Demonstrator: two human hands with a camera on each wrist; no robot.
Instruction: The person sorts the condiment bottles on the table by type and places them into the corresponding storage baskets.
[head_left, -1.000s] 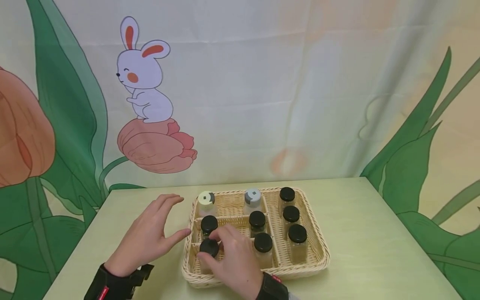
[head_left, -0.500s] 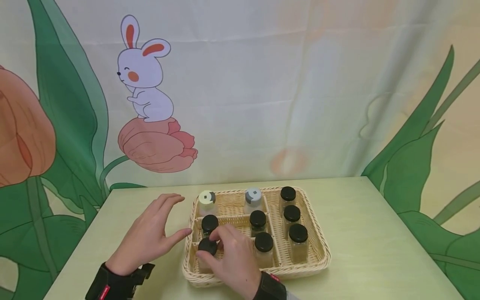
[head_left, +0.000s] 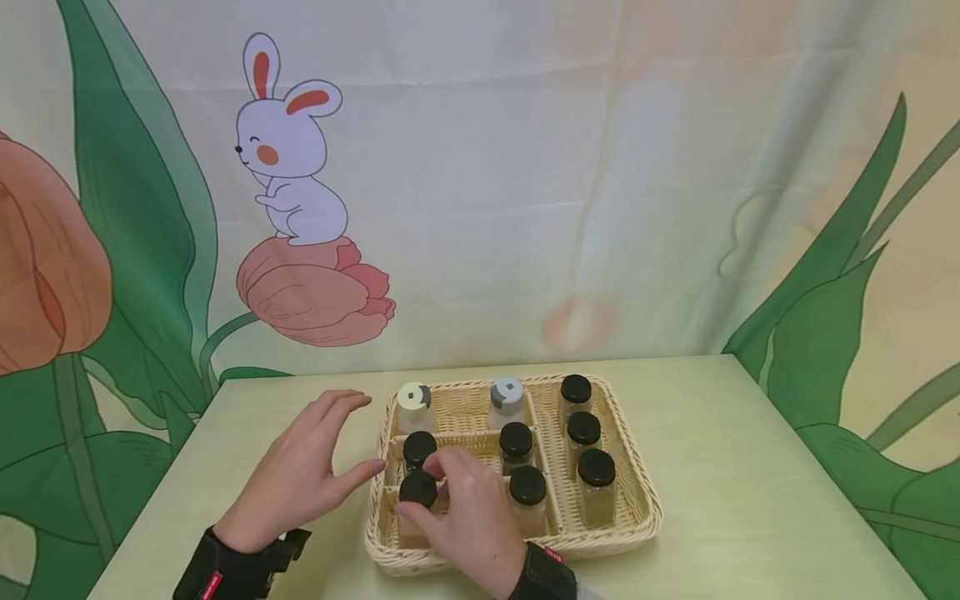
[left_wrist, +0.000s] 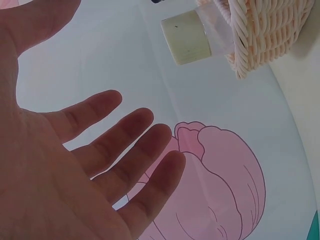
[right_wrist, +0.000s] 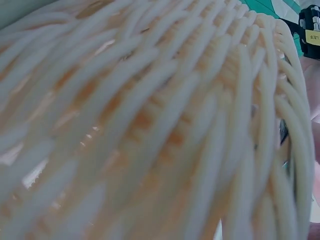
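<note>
A glass jar with a black lid [head_left: 417, 489] stands at the front left of a wicker basket [head_left: 647, 510]. My right hand [head_left: 476, 518] pinches this jar near its lid, thumb in front and index finger behind. Left of the basket, my left hand [head_left: 300, 477] hovers with fingers spread and holds nothing; its thumb tip points at the basket's rim. The left wrist view shows that open palm [left_wrist: 45, 150] below a bottle with a pale yellow cap [left_wrist: 186, 37]. Woven basket wall [right_wrist: 150, 125] fills most of the right wrist view, hiding the pinched jar there.
Dividers part the basket into compartments. Other black-lidded jars [head_left: 516, 437] stand in it, with a column of jars [head_left: 596, 492] on the right. A yellow-capped bottle [head_left: 414, 404] and a grey-white-capped bottle [head_left: 507, 400] stand at the back. A printed curtain [head_left: 480, 208] hangs behind the table.
The pinched jar has shifted very slightly, its lid now a little farther back in the head view. Both hands stay almost in place.
</note>
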